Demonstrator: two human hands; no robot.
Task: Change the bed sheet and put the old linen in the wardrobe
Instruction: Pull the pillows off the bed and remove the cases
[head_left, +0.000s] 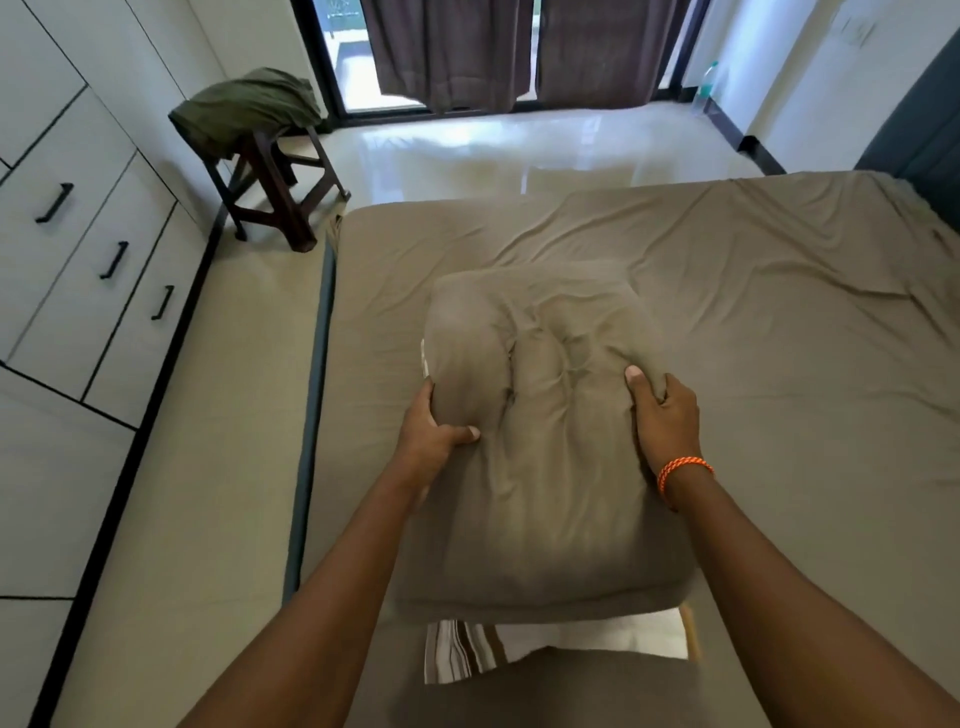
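Both hands grip a taupe pillow (540, 441) over the bed
The left hand (434, 434) and right hand (662, 415) pinch its cover, above the near edge of the taupe bed sheet (753, 291)

Most fingers of the left hand (434, 436) and the right hand (662, 415) are buried behind the taupe pillow (545, 441), so only thumbs and knuckles show. Below the pillow, a striped and white cloth (519, 647) shows only as a strip, the rest hidden under the pillow and a dark blurred shape at the bottom edge. Far above the pillow, the curtains (519, 47) are cut by the top edge, and the bottle (707, 85) beside them is too small to read.
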